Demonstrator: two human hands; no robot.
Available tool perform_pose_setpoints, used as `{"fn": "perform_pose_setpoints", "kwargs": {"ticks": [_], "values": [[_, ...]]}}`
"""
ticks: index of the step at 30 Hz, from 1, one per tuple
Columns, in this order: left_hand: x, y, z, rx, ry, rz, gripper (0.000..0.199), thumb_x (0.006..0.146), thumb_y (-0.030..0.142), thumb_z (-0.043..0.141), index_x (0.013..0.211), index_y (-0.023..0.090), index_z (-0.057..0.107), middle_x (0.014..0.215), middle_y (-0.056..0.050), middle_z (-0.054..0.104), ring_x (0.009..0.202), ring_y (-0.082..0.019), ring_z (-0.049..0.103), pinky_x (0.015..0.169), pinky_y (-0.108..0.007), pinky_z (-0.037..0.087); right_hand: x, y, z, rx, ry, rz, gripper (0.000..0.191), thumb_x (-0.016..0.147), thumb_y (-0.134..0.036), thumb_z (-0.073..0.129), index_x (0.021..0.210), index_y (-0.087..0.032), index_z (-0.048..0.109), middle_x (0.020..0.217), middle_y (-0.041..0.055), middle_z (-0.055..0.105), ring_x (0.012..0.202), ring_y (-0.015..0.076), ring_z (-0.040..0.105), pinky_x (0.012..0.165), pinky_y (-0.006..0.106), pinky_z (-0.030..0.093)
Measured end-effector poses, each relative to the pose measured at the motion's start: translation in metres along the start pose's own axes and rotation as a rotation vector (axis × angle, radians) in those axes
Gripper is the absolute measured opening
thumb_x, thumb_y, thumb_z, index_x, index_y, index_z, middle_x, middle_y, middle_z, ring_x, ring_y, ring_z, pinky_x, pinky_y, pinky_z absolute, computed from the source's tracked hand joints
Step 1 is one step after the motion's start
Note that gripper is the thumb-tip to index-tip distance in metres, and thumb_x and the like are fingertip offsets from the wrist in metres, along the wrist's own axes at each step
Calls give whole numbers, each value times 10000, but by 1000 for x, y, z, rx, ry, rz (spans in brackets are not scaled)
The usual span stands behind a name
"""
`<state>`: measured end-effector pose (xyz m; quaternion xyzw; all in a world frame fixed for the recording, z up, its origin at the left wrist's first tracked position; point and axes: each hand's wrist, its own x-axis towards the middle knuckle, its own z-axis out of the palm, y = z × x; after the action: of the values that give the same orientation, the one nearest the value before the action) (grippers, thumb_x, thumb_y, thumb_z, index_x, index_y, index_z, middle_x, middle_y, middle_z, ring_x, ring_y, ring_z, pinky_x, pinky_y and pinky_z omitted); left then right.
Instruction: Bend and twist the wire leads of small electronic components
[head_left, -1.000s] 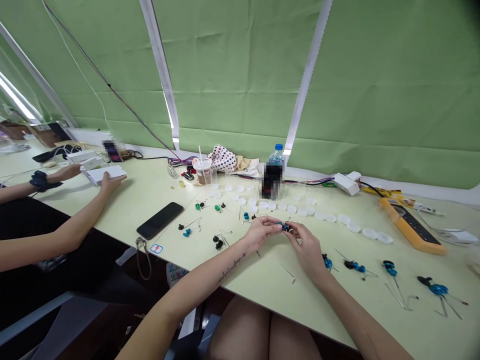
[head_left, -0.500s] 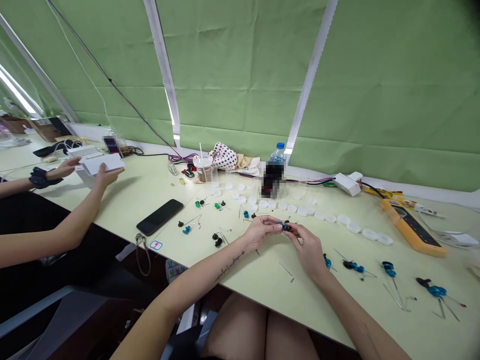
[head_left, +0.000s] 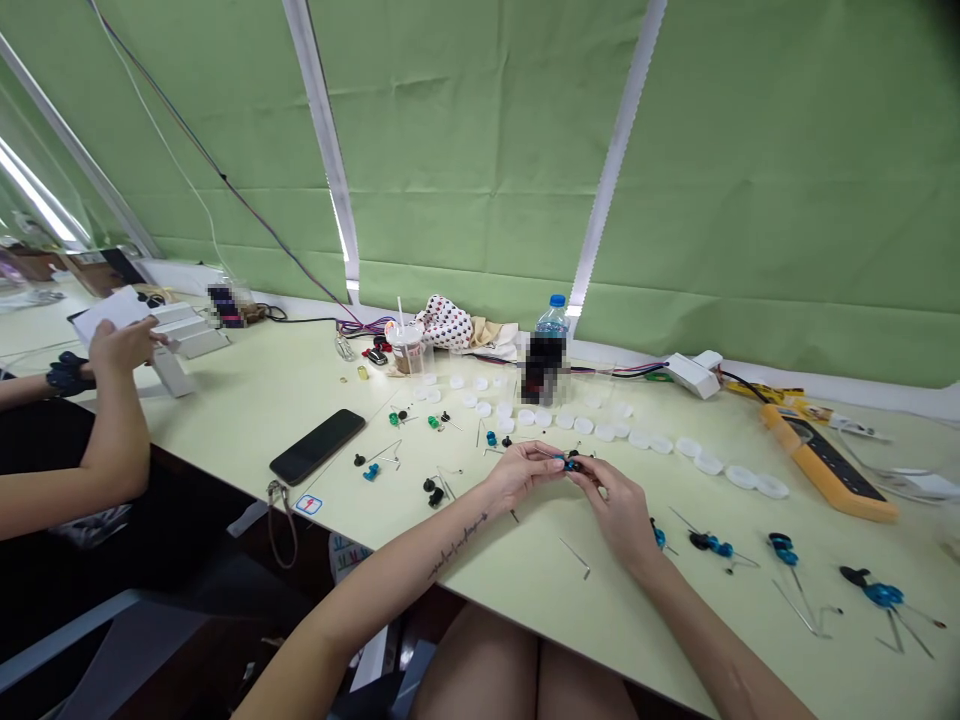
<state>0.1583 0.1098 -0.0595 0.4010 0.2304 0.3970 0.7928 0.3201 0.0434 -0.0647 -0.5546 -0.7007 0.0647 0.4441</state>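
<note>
A small blue-and-black part (head_left: 571, 464) is pinched between the fingertips of both hands, just above the table. My left hand (head_left: 523, 476) is closed on its left side, and my right hand (head_left: 616, 508) grips the right side. The fingers cover much of the part. Below the hands lies a thin L-shaped metal key (head_left: 575, 557). Beside my right wrist rests a blue part (head_left: 658, 534), partly hidden by the arm. Farther right sit more blue-and-black pieces (head_left: 712, 545) with thin metal rods.
Small translucent round caps (head_left: 564, 422) curve across the table. On the left are a phone (head_left: 317, 446) and black pieces (head_left: 433, 491). A drink cup (head_left: 409, 350), a bottle (head_left: 553, 315) and an orange-edged power strip (head_left: 829, 462) stand behind. A co-worker's hand (head_left: 120, 350) holds a white box.
My hands keep the part in almost the same place, with slight finger movement. The co-worker's hands have moved left with the white box. The view has shifted a little.
</note>
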Motion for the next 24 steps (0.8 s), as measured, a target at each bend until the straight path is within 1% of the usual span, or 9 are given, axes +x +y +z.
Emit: {"fn": "perform_pose_setpoints", "kwargs": {"ticks": [5,9,15,18,24], "values": [[-1,2,2,5,3,7,357,509,220,842,794,88,673,808,-73,692,770,-150,645,871,-342,459,0,-1,0,-5,17,-9,334,900,-460,424,1059,-224,599,991,66,673,829,208,635,755,348,499],[-1,2,1,10,-1,2,365,510,222,842,804,89,673,807,-72,690,766,-150,645,866,-335,459,-1,1,2,33,23,55,338,883,-470,454,1085,-223,564,964,56,684,807,201,650,749,346,512],[1,0,-1,19,-6,-17,348,540,192,830,830,89,668,804,-72,692,768,-138,647,873,-321,458,-2,0,1,106,-14,119,322,861,-506,469,982,-220,558,906,62,680,780,211,648,719,357,517],[1,0,-1,15,-4,-22,351,532,188,832,826,89,668,797,-70,691,769,-140,647,876,-321,459,-1,-2,-1,119,-25,139,310,865,-497,465,980,-225,559,890,57,680,772,208,645,704,349,515],[1,0,-1,6,12,-21,335,527,183,833,802,94,665,791,-64,689,757,-137,646,875,-325,458,0,-2,-2,126,-36,142,327,858,-503,466,983,-218,565,866,62,682,775,215,646,727,362,508]]}}
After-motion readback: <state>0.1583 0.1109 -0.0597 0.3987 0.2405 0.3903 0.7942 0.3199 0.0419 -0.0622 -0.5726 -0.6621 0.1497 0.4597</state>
